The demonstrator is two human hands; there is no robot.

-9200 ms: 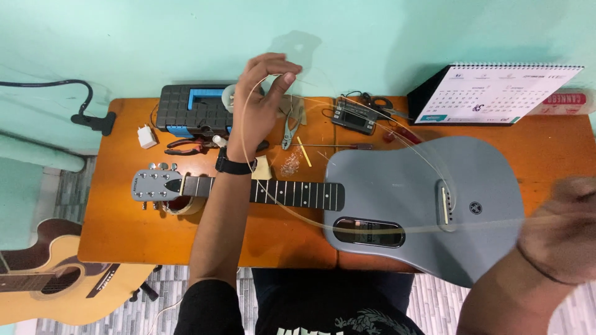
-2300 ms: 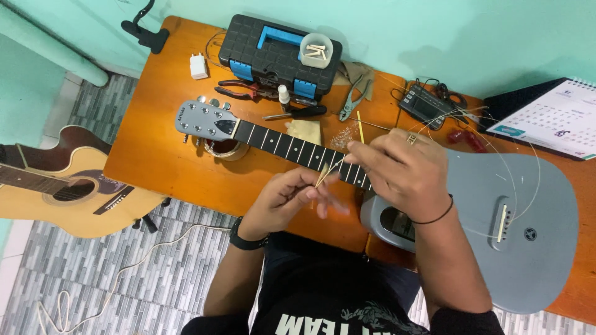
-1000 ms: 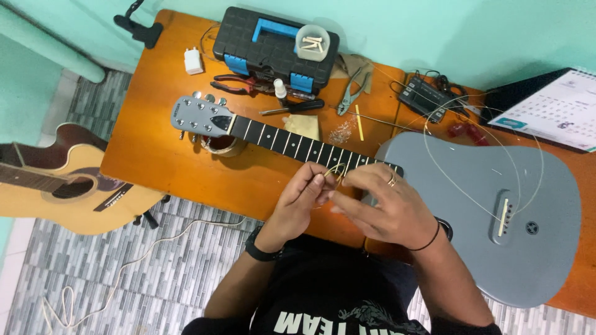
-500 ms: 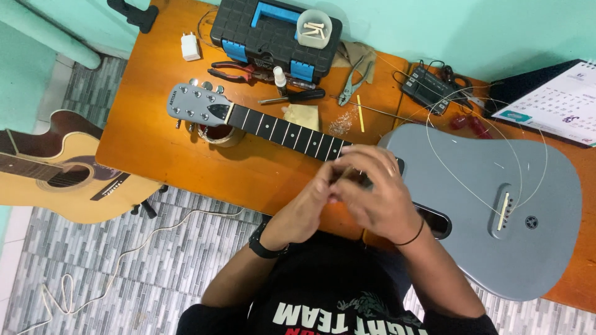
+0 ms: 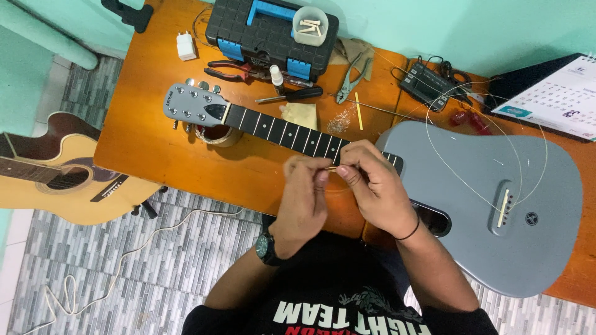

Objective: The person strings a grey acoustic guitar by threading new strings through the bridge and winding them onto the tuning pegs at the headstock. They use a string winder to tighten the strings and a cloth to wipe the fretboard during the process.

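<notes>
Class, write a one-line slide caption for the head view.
Left hand and right hand pinch a thin wire string above a grey guitar on an orange wooden table.

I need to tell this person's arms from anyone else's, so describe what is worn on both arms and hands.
Both forearms are bare, no sleeves reaching them. The left hand has a dark wristwatch on its wrist. The right hand has a thin black band round its wrist. No gloves.

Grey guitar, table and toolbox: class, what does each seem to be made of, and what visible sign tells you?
Grey guitar: likely moulded plastic or composite; its matt grey surface shows no grain. Table: wood or wood veneer, orange-brown with a slight sheen. Toolbox: apparently plastic, with a black textured lid and blue latches.
</notes>
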